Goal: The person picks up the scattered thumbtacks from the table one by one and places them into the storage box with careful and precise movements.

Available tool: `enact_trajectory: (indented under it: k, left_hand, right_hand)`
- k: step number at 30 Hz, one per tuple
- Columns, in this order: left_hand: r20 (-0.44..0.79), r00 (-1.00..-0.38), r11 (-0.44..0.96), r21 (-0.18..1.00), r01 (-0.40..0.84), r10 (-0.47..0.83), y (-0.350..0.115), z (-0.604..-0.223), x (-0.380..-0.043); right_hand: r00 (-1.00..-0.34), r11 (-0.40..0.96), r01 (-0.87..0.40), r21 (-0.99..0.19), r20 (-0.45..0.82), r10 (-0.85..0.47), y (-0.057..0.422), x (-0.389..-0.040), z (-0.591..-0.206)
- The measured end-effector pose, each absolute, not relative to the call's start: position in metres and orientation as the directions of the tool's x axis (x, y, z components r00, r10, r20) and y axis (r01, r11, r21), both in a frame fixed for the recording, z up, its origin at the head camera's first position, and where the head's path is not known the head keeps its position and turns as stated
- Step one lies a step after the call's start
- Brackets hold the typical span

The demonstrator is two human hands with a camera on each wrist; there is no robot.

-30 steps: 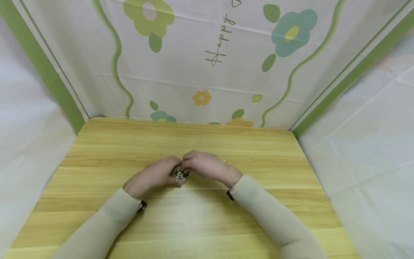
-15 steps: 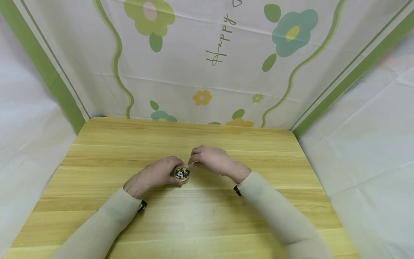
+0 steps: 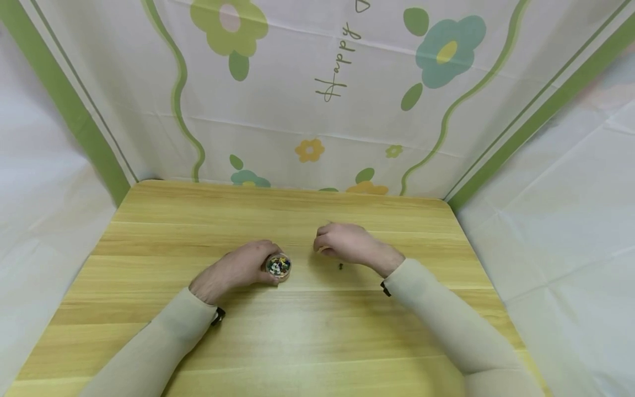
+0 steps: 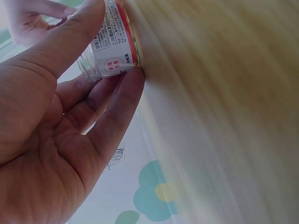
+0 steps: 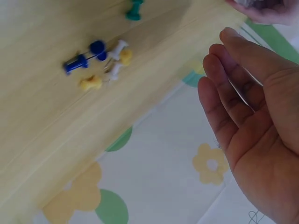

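Note:
My left hand [image 3: 240,267] grips a small clear jar [image 3: 279,270] standing on the table, thumb on one side and fingers on the other. Its label [image 4: 113,39] is white with red. Multicoloured push pins [image 3: 278,264] show through the open top. To the right of the jar, my right hand [image 3: 347,242] hovers over the table with loosely bent fingers; no object shows between thumb and fingertips [image 5: 205,84]. Beside it lie a green push pin [image 5: 134,10] and a loose group of blue, white and yellow push pins [image 5: 91,58], which the hand hides in the head view.
The wooden table [image 3: 238,336] reaches back to a white cloth [image 3: 288,99] printed with flowers. More white cloth hangs at the left and right sides. Each wrist bears a dark strap-on device [image 3: 217,316].
My right hand has drawn away from the jar's mouth to the right, bringing the green push pin into view below it. The left hand and jar have stayed in place.

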State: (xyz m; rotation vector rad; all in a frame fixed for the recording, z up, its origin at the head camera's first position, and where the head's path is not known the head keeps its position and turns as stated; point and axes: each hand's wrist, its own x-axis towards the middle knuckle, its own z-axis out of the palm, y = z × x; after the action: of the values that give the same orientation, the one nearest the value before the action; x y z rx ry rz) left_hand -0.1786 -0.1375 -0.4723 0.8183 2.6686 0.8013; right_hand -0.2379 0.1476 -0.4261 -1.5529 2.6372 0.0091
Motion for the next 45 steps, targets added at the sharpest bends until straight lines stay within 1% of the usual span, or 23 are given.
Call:
enact_trajectory:
  k: [7, 12, 16, 19, 23, 31, 39, 45]
  left_hand:
    - [-0.061, -0.817, 0.694, 0.567, 0.444, 0.573, -0.138, -0.473, -0.178]
    - [-0.064, -0.820, 0.699, 0.564, 0.440, 0.568, -0.137, -0.474, -0.178]
    - [-0.062, -0.819, 0.697, 0.564, 0.443, 0.570, -0.137, -0.473, -0.177]
    - [-0.058, -0.817, 0.693, 0.566, 0.447, 0.574, -0.137, -0.472, -0.177]
    - [-0.064, -0.818, 0.694, 0.569, 0.441, 0.571, -0.138, -0.472, -0.178]
    - [-0.063, -0.815, 0.690, 0.571, 0.444, 0.577, -0.137, -0.471, -0.178]
    - [-0.062, -0.815, 0.689, 0.573, 0.444, 0.576, -0.137, -0.472, -0.178]
    - [-0.060, -0.814, 0.686, 0.577, 0.444, 0.577, -0.137, -0.471, -0.178]
  right_hand:
    - [-0.494, 0.498, -0.867, 0.001, -0.128, -0.860, 0.160, -0.236, -0.429]
    - [-0.506, 0.516, -0.856, -0.023, -0.157, -0.848, 0.167, -0.234, -0.431]
    - [-0.510, 0.528, -0.848, -0.040, -0.208, -0.835, 0.171, -0.233, -0.432]
    - [-0.520, 0.547, -0.836, -0.042, -0.254, -0.815, 0.173, -0.233, -0.432]
    - [-0.527, 0.557, -0.829, -0.037, -0.281, -0.802, 0.174, -0.232, -0.435]
    - [-0.524, 0.550, -0.835, -0.019, -0.282, -0.804, 0.174, -0.231, -0.443]
    - [-0.516, 0.538, -0.843, -0.017, -0.258, -0.817, 0.170, -0.233, -0.439]
    - [-0.507, 0.533, -0.845, -0.054, -0.239, -0.828, 0.163, -0.234, -0.435]
